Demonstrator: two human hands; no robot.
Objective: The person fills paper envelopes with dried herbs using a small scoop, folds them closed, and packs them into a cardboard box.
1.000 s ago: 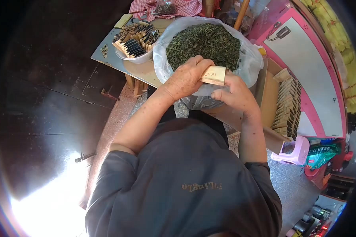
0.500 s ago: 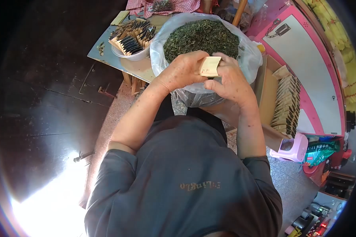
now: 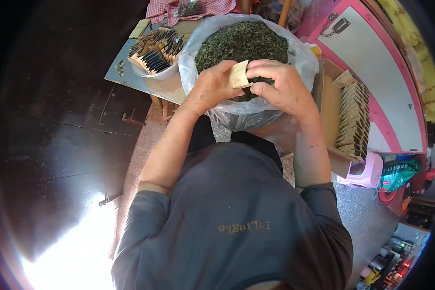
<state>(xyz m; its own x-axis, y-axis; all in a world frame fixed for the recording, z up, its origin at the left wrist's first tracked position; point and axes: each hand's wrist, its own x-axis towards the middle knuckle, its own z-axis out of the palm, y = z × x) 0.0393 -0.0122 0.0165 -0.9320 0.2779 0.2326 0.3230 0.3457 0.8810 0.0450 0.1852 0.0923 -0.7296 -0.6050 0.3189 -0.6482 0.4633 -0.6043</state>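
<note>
A small cream paper packet with faint red print is tilted over the bag. My left hand is closed on its left side, the thumb along the lower edge. The curled fingers and thumb of my right hand grip at its right edge, with a gap between index finger and thumb. Right beneath both hands is a clear plastic bag, rolled open. Dried green leaves are heaped inside it. Whether the packet holds anything cannot be seen.
Left of the bag, a white bowl full of dark-edged paper packets stands on a small table. To the right, a cardboard box holds a row of packets. A pink-edged white cabinet stands behind it.
The packet has tilted and shifted slightly left with my left hand. My right hand has drawn back from its face to the right edge, fingers more curled. The camera view has shifted a little.
</note>
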